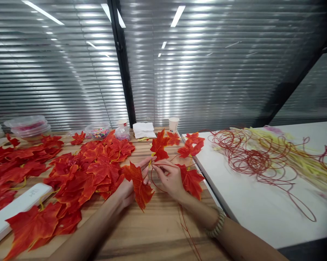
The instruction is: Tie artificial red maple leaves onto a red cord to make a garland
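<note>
In the middle of the head view, my left hand [131, 183] pinches the yellow stems of artificial maple leaves. One red maple leaf [139, 184] hangs in front of that hand, and another leaf [160, 145] stands up above the fingertips. My right hand [170, 177] is closed on a thin red cord [159, 165] right beside the stems, the fingertips of both hands nearly meeting. More leaves [191, 181] lie just behind and right of my right hand. Loose cord ends [189, 232] trail down over the wooden table toward me.
Piles of red leaves [98, 166] cover the table's left side, around a white oblong box [19, 212]. Along the back stand plastic tubs [29, 127], a bead container [98, 131], paper cups [173, 124] and white paper [144, 129]. A tangle of red cord [256, 161] lies on the white table at right.
</note>
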The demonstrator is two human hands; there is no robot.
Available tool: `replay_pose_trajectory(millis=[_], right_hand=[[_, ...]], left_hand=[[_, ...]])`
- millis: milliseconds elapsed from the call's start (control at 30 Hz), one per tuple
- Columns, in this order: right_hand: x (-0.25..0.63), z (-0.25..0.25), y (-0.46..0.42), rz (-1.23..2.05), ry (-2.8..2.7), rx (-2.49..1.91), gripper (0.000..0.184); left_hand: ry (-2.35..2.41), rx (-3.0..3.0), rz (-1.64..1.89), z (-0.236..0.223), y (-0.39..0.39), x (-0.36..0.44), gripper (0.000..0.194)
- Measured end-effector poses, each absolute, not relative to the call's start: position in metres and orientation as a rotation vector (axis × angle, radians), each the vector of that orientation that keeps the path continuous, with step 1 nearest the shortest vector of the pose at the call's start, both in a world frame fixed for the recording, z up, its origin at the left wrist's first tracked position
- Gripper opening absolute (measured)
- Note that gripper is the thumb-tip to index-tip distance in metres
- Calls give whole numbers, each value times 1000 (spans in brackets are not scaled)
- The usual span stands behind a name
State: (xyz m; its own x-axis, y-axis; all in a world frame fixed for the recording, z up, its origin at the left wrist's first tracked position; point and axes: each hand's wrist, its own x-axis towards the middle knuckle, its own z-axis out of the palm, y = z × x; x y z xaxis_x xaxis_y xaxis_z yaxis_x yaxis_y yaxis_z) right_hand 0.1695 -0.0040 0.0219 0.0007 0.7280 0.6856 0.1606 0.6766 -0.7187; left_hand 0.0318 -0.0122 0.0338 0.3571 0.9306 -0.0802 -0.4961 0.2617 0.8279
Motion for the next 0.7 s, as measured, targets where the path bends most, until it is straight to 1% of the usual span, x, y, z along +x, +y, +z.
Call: replay_pose_trajectory(millis=[133,300,533,700], right_hand=[[169,22,-4,537,-1544,-757,15],[169,23,-4,540,-1557,-752,15],[169,21,-3,547,-1549,-749,14],[168,22,-4,550,-1546,-742,14]], left_hand=[[625,805,1063,34,-12,33,42],[619,811,1052,33,-11,33,44],[624,822,1077,32,-11,33,38],[646,819,1070,31,-11,33,40]])
